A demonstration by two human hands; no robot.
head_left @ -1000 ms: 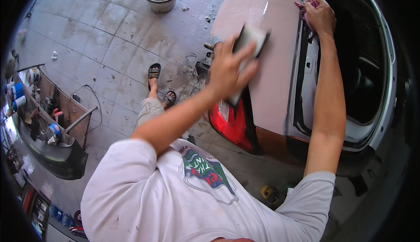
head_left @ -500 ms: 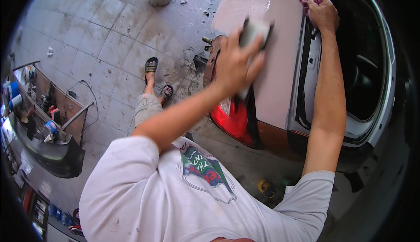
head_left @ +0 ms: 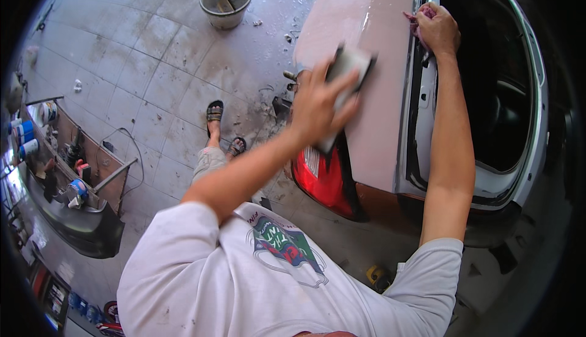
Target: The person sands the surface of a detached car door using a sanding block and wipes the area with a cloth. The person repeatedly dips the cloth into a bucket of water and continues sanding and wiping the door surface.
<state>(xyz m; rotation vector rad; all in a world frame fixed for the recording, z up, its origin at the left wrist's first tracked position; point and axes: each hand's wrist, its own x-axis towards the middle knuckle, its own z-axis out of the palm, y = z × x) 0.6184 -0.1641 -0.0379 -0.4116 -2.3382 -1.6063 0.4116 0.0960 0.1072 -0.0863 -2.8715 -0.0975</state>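
My left hand [head_left: 320, 102] is closed around a long sanding block [head_left: 359, 62], pale on top with dark edges and blurred by motion. The block lies against the pinkish, wet-looking car body panel [head_left: 381, 117], just above the red tail light [head_left: 326, 181]. Farther up, my right hand [head_left: 441, 29] grips a crumpled dark pink cloth [head_left: 420, 21] at the panel's edge, beside the dark rear window opening [head_left: 488, 93]. Part of the cloth is hidden inside the fingers.
A grey bucket [head_left: 226, 20] with something inside stands on the wet tiled floor [head_left: 140, 68]. At left, a dark bumper [head_left: 79, 230] lies by a wooden tray [head_left: 113, 175] with cans and tools. A yellow tool [head_left: 378, 276] lies below the car.
The whole view has shifted, with the car and floor lower in the picture. My left hand and the block are still blurred on the panel; my right hand keeps the cloth at the edge.
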